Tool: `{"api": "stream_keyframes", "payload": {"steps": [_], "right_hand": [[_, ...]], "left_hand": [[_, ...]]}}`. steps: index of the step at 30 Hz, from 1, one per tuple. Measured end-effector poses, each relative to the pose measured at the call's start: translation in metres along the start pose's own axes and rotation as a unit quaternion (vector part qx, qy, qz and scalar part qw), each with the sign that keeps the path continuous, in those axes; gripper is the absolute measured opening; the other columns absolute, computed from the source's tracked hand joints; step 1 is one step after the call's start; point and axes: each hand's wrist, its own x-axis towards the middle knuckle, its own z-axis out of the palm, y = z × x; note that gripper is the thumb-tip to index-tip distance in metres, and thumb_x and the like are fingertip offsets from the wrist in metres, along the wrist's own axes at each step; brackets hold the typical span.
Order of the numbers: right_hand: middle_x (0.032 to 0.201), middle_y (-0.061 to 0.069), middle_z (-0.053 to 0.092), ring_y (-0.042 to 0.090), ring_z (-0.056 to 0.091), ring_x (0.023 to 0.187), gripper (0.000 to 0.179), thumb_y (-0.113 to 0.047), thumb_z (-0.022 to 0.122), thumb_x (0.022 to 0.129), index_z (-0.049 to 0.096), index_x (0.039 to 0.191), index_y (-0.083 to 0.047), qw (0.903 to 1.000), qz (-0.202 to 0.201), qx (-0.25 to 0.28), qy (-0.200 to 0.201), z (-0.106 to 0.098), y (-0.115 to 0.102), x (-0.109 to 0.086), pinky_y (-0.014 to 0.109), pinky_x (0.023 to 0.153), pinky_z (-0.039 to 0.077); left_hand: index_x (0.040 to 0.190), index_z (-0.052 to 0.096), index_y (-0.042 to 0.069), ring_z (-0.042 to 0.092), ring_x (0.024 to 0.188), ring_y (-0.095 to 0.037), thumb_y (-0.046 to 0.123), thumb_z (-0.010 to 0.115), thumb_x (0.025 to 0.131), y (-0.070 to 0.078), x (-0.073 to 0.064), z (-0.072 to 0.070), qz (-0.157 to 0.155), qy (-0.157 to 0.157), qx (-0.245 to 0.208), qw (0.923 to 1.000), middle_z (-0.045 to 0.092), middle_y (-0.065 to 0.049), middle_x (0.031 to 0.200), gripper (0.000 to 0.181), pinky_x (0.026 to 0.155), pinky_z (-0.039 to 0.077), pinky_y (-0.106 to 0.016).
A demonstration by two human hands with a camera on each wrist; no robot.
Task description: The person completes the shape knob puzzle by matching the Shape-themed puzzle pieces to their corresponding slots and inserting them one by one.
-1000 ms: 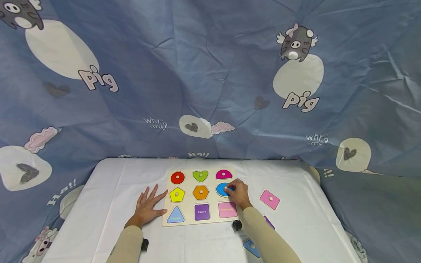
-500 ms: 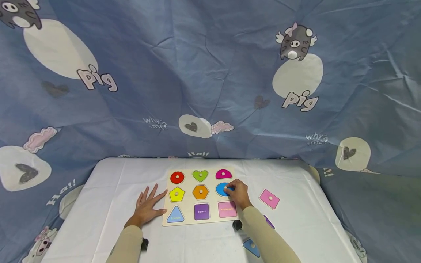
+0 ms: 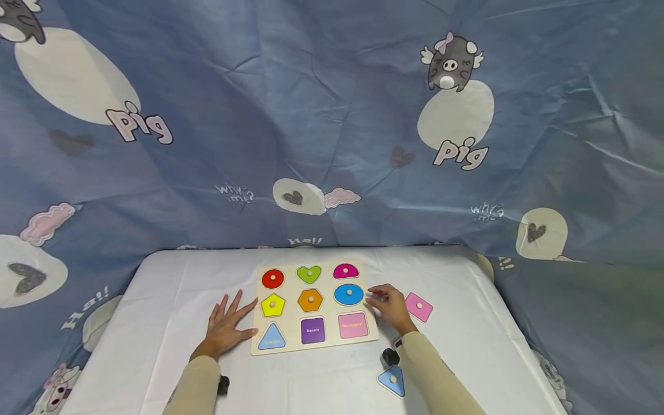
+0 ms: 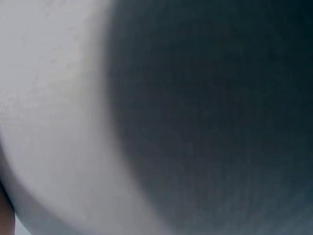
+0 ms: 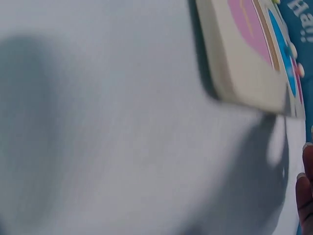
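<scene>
A pale puzzle board (image 3: 331, 314) with coloured shapes lies on the white table. My left hand (image 3: 223, 329) is spread flat at its left edge, index finger and thumb touching or very near it. My right hand (image 3: 392, 308) is just off the right edge, fingers loosely bent, nothing held. Nearest to it on the board is the blue oval piece (image 3: 341, 297), seated in its slot with its knob showing. In the right wrist view, fingertips (image 5: 304, 191) show beside the board's corner (image 5: 234, 90). The left wrist view is mostly dark blur.
Right of the board lies a pink rectangle piece (image 3: 418, 307), partly behind my right hand. A blue triangle piece (image 3: 392, 380) lies near my right sleeve (image 3: 436, 369). The triangle, square (image 3: 313, 331) and rectangle (image 3: 353, 325) slots show printed words. A patterned blue cloth (image 3: 233, 144) hangs behind.
My right hand has let go of the blue oval's knob and moved right, off the board. The left hand stays at the board's edge. The head view has shifted slightly.
</scene>
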Motion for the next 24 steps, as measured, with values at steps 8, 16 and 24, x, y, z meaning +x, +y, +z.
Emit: {"api": "stream_keyframes", "payload": {"steps": [8, 16, 24], "right_hand": [[0.094, 0.007, 0.067, 0.022, 0.059, 0.088, 0.022, -0.008, 0.079, 0.078, 0.073, 0.098, -0.005, 0.9991, 0.020, 0.006, 0.036, -0.028, 0.016, -0.018, 0.025, 0.074, 0.047], [0.093, 0.009, 0.068, 0.023, 0.061, 0.087, 0.022, -0.007, 0.080, 0.077, 0.073, 0.098, -0.003, 0.9983, 0.031, 0.029, 0.040, -0.047, 0.026, -0.037, 0.031, 0.080, 0.051], [0.090, 0.004, 0.067, 0.015, 0.056, 0.082, 0.021, -0.006, 0.080, 0.075, 0.073, 0.094, -0.007, 0.9984, 0.031, 0.016, 0.044, -0.055, 0.029, -0.065, 0.024, 0.074, 0.046]], "left_hand": [[0.145, 0.043, 0.014, -0.006, 0.143, -0.047, 0.037, 0.072, 0.079, -0.002, -0.001, -0.001, 0.016, 0.002, -0.006, 0.9999, 0.008, -0.023, 0.159, 0.076, 0.112, -0.010, -0.060], [0.146, 0.042, 0.014, -0.006, 0.143, -0.047, 0.037, 0.071, 0.080, 0.000, -0.002, -0.002, 0.021, -0.005, 0.001, 0.9998, 0.007, -0.023, 0.159, 0.075, 0.112, -0.011, -0.060], [0.147, 0.040, 0.015, -0.008, 0.143, -0.047, 0.040, 0.071, 0.080, -0.003, 0.000, -0.001, 0.022, -0.011, 0.005, 0.9997, 0.005, -0.023, 0.159, 0.078, 0.112, -0.014, -0.059]]}}
